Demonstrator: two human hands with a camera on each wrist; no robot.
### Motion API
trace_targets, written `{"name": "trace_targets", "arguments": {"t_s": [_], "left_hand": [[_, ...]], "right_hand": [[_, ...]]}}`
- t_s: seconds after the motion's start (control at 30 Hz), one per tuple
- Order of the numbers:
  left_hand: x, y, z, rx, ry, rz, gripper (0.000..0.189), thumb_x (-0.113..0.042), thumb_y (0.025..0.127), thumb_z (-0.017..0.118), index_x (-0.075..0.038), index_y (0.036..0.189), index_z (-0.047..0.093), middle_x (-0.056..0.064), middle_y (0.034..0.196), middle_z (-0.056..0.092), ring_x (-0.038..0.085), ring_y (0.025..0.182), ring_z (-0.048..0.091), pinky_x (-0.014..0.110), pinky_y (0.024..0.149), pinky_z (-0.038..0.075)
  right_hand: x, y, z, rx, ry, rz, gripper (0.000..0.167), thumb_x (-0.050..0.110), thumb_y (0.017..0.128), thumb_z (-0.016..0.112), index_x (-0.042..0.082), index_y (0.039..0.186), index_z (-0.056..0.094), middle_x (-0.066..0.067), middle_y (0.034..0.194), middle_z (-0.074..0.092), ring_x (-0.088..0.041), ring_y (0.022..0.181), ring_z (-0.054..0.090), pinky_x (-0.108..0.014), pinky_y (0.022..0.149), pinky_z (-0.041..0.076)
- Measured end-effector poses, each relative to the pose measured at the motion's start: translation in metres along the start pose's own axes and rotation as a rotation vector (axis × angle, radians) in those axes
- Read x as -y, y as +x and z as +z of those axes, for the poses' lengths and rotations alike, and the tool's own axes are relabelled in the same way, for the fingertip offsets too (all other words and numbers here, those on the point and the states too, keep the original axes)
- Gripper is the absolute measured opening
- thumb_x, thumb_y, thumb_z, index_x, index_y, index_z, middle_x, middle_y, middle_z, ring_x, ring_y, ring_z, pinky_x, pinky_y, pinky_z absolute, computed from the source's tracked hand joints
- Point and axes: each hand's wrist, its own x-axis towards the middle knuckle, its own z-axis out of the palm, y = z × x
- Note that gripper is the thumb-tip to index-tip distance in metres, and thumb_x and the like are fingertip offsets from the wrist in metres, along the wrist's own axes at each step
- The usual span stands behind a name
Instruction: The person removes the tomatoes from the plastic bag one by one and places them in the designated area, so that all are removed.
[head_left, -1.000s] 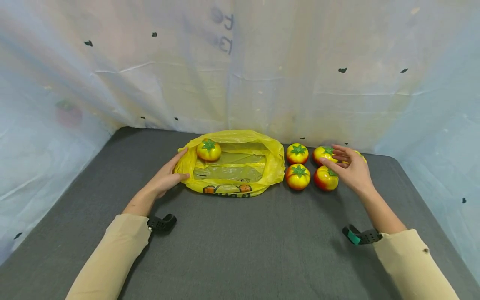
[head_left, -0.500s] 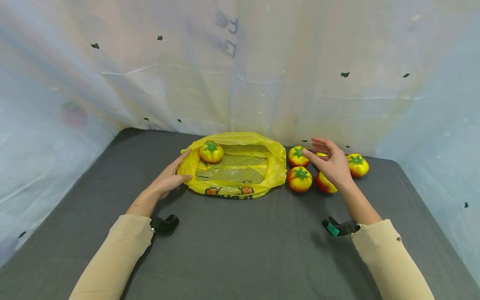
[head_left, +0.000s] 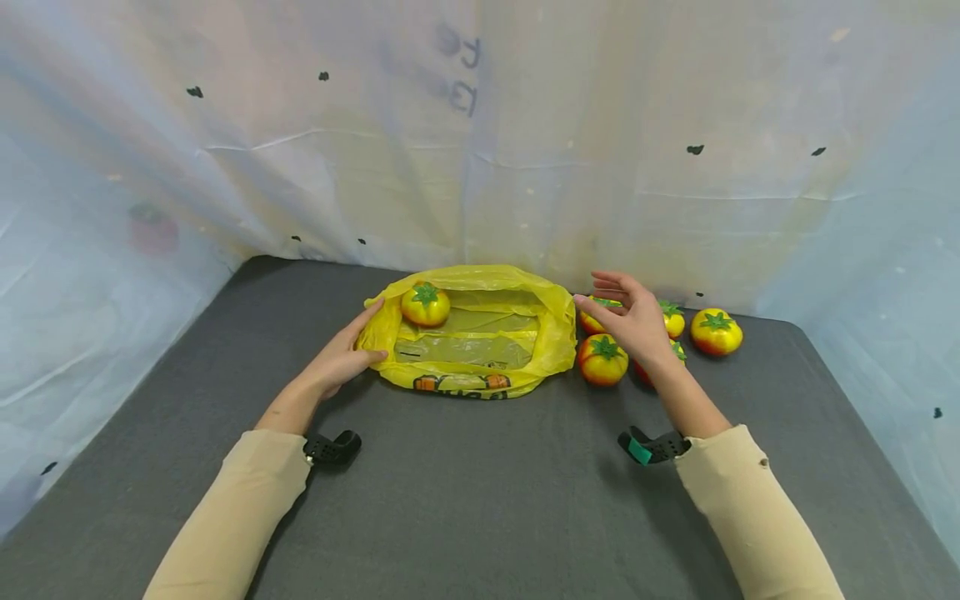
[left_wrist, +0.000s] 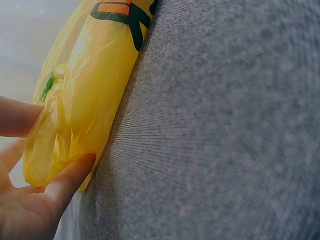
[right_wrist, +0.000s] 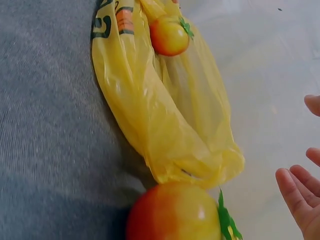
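A yellow plastic bag (head_left: 551, 333) lies with its mouth open upward on the grey table. My left hand (head_left: 341, 362) holds its left end, thumb in front and fingers behind, as the left wrist view shows on the bag (left_wrist: 95, 85). Inside at the left sits a yellow-red toy tomato (head_left: 425, 305) with a green leafy top. My right hand (head_left: 637, 325) hovers above the tomatoes right of the bag, fingers spread and holding nothing. Below it one tomato (head_left: 602, 360) shows whole, close to the bag's right end; another tomato (head_left: 590, 322) is partly covered by the hand.
Farther right stand a tomato (head_left: 716, 332) and a half-hidden tomato (head_left: 672, 319); one more tomato (head_left: 647, 375) shows behind the right wrist. A whitish plastic sheet (head_left: 525, 167) rises along the table's back edge and both sides.
My right hand has moved left from the far-right tomatoes toward the bag, uncovering the rightmost tomato. The left hand stays at the bag's left end.
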Motion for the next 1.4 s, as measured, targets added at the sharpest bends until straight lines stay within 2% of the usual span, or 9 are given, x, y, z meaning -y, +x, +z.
{"name": "trace_targets", "arguments": {"t_s": [0.33, 0.53, 0.73, 1.03, 1.17, 1.27, 1.4], "left_hand": [[0.0, -0.001, 0.0, 0.013, -0.033, 0.014, 0.083, -0.005, 0.094, 0.052, -0.031, 0.155, 0.002, 0.01, 0.162, -0.005, 0.035, 0.148, -0.001, 0.056, 0.115, 0.016], [0.0, 0.0, -0.001, 0.008, -0.024, 0.006, 0.083, -0.005, 0.093, 0.052, -0.032, 0.155, 0.003, 0.009, 0.162, -0.005, 0.035, 0.148, -0.001, 0.057, 0.115, 0.015], [0.0, 0.0, 0.0, -0.005, -0.015, -0.005, 0.083, -0.005, 0.093, 0.052, -0.03, 0.155, 0.003, 0.01, 0.162, -0.004, 0.035, 0.148, 0.001, 0.057, 0.115, 0.015], [0.001, 0.001, -0.001, -0.002, -0.017, 0.013, 0.083, -0.005, 0.093, 0.053, -0.03, 0.155, 0.004, 0.009, 0.162, -0.004, 0.034, 0.148, 0.0, 0.056, 0.116, 0.014], [0.001, 0.001, 0.0, -0.003, -0.011, 0.023, 0.083, -0.005, 0.093, 0.053, -0.031, 0.155, 0.004, 0.008, 0.162, -0.003, 0.034, 0.148, -0.001, 0.056, 0.116, 0.012], [0.001, 0.0, 0.0, -0.002, -0.012, 0.028, 0.083, -0.005, 0.093, 0.053, -0.03, 0.155, 0.004, 0.006, 0.162, -0.003, 0.033, 0.148, -0.001, 0.056, 0.116, 0.011], [0.001, 0.0, 0.0, -0.003, -0.018, 0.03, 0.083, -0.005, 0.093, 0.053, -0.03, 0.155, 0.005, 0.007, 0.162, -0.002, 0.033, 0.148, -0.001, 0.056, 0.116, 0.012]], "right_hand": [[0.006, 0.005, 0.019, 0.057, 0.031, -0.038, 0.057, 0.036, 0.089, 0.067, 0.012, 0.138, 0.05, -0.012, 0.136, 0.053, -0.029, 0.125, 0.05, -0.049, 0.103, 0.041], [0.01, 0.008, 0.034, 0.063, 0.025, -0.062, 0.055, 0.035, 0.088, 0.068, 0.012, 0.135, 0.052, -0.014, 0.134, 0.054, -0.029, 0.122, 0.052, -0.048, 0.101, 0.044], [0.011, 0.011, 0.05, 0.086, 0.071, -0.08, 0.056, 0.03, 0.089, 0.069, 0.006, 0.136, 0.051, -0.017, 0.135, 0.053, -0.032, 0.122, 0.051, -0.048, 0.1, 0.044], [0.012, 0.015, 0.075, 0.116, 0.069, -0.098, 0.055, 0.031, 0.088, 0.069, 0.009, 0.136, 0.052, -0.018, 0.132, 0.054, -0.035, 0.122, 0.051, -0.048, 0.099, 0.044], [0.013, 0.017, 0.084, 0.135, 0.07, -0.091, 0.054, 0.032, 0.088, 0.069, 0.01, 0.134, 0.053, -0.017, 0.13, 0.056, -0.032, 0.121, 0.053, -0.046, 0.099, 0.046], [0.014, 0.018, 0.089, 0.146, 0.073, -0.09, 0.054, 0.032, 0.088, 0.069, 0.009, 0.134, 0.054, -0.018, 0.13, 0.056, -0.029, 0.119, 0.054, -0.045, 0.098, 0.046], [0.014, 0.019, 0.095, 0.152, 0.089, -0.1, 0.053, 0.03, 0.088, 0.069, 0.007, 0.134, 0.054, -0.02, 0.13, 0.056, -0.033, 0.119, 0.054, -0.046, 0.098, 0.046]]}}
